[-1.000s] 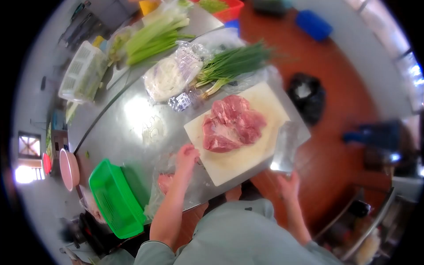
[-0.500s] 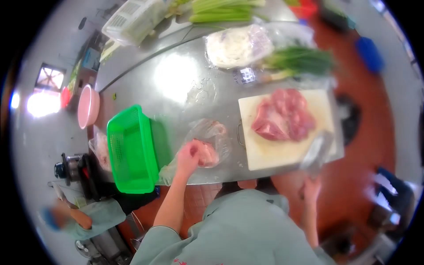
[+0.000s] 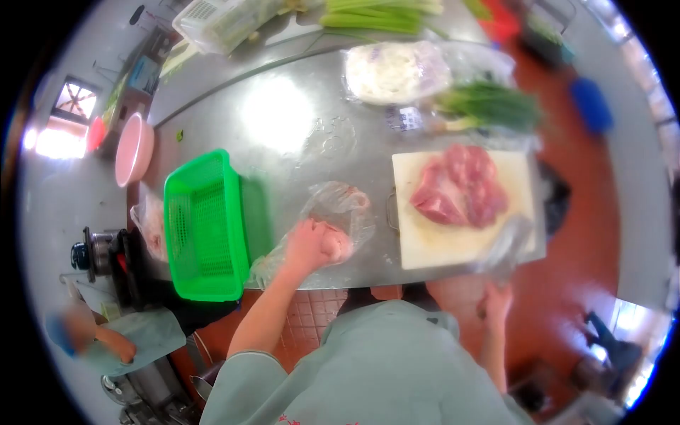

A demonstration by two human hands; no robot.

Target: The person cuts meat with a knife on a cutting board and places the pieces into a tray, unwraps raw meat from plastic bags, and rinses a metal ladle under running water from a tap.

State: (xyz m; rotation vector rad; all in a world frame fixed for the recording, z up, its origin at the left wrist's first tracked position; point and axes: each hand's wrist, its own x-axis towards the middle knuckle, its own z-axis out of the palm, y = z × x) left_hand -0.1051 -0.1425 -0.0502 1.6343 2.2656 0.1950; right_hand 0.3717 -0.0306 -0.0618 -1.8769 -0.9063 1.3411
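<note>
My left hand [image 3: 308,246] has its fingers curled over a piece of raw meat [image 3: 337,245] in an open clear plastic bag [image 3: 327,201] on the steel table. My right hand [image 3: 496,301] hangs just off the table's front edge, wrapped round the handle of a cleaver. The cleaver's broad blade [image 3: 507,242], blurred, reaches over the near right corner of a white cutting board [image 3: 418,248]. On that board lies a larger piece of raw pink meat [image 3: 464,188]. Left of the bag stands a green plastic basket [image 3: 237,219].
Bagged white food [image 3: 397,72] and green onions [image 3: 489,105] lie behind the board. Celery [image 3: 382,15] and a plastic container [image 3: 225,21] are at the far side. A pink basin [image 3: 134,150] stands at left. Another person [image 3: 134,340] is at lower left.
My left hand has gone from a pinch beside the meat to fingers laid over it. My right hand keeps the cleaver near the board's corner. The whole view has shifted slightly.
</note>
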